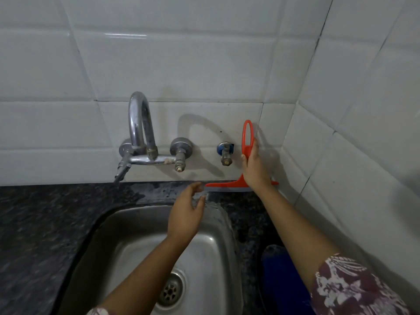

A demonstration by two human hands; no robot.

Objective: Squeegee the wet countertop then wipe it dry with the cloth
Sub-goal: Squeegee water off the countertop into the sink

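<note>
Head view | our right hand (255,165) fingers wrap the squeegee (246,142) handle, blade on countertop (236,197) at wall | left hand (185,214) fingers loosely spread, empty | risk: blade skips the wet strip behind the sink (136,235)

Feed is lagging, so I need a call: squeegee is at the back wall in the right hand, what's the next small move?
Probably pull the squeegee toward the sink. The right hand grips its handle, the blade sits on the countertop at the wall, and wet patches lie beside it.
</note>
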